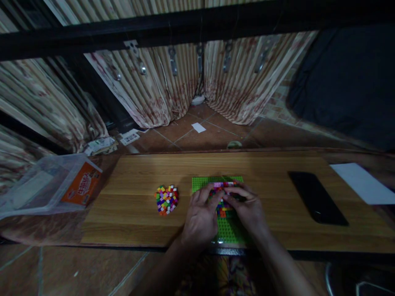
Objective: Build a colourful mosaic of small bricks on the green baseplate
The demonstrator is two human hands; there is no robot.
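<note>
A green studded baseplate [202, 183] lies on the wooden board [129, 205], near its front edge. Small coloured bricks [222, 207] are stuck on the plate's middle, partly hidden by my hands. My left hand [200, 218] rests on the plate's left side with fingers curled down onto the bricks. My right hand [248, 209] lies on the right side, its fingers bent and pressed on the bricks. What the fingertips pinch is hidden. A heap of loose coloured bricks [167, 199] sits left of the plate, apart from my left hand.
A black phone [317, 202] lies on the board at the right. A white sheet [362, 183] is at the far right. A clear plastic box [46, 185] with an orange label stands off the board at the left. Curtains hang behind, with papers on the tiled floor.
</note>
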